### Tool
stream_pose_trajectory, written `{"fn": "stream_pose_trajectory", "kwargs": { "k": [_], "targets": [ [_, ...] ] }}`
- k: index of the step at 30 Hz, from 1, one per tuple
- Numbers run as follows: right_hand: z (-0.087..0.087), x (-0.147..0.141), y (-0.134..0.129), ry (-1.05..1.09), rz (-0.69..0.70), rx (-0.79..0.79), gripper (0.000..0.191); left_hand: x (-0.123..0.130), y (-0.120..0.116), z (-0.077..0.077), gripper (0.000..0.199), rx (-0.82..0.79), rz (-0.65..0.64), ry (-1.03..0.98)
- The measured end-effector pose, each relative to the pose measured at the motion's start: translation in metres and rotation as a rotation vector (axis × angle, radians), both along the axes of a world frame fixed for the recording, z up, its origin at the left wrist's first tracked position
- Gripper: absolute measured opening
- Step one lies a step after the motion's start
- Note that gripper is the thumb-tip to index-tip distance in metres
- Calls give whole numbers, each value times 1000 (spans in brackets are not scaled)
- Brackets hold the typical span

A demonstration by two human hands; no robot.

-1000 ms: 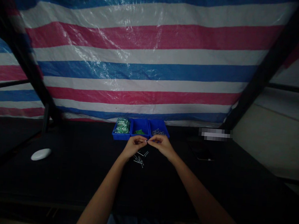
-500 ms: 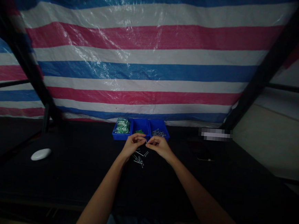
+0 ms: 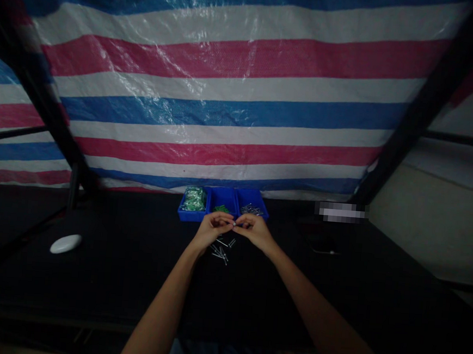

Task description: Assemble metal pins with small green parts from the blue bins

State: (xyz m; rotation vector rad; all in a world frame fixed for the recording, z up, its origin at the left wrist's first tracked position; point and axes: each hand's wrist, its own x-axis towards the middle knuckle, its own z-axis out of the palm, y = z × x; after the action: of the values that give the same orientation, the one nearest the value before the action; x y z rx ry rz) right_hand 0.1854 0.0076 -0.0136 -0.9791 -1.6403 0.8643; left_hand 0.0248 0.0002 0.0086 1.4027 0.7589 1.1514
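Near the back edge of the worktop (image 3: 130, 278), the left hand (image 3: 213, 228) and right hand (image 3: 255, 231) are together, fingertips pinching a small shiny piece (image 3: 234, 224). Blue bins (image 3: 222, 196) line that edge; metal pins (image 3: 221, 250) lie nearer the front.

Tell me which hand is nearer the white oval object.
Left hand: off to the right of the white oval object. Right hand: farther off that same way.

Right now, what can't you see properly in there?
All in the head view:
- The small shiny piece: too tiny, and partly covered by the fingers.
- The front of the middle blue bin: partly hidden behind the left hand.
- The pale patch at back right: blurred into blocks.
- The left forearm: cut off by the bottom edge.
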Motion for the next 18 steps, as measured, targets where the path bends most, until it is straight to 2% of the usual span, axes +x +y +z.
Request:
{"fn": "stream_pose_trajectory", "kwargs": {
  "k": [11,18],
  "targets": [
    [0,2,1,-4,2,33,16,0,-5,6,32,1,-8,15],
    [3,1,-2,-24,-19,10,19,1,-6,4,32,15,15,27]
  ]
}}
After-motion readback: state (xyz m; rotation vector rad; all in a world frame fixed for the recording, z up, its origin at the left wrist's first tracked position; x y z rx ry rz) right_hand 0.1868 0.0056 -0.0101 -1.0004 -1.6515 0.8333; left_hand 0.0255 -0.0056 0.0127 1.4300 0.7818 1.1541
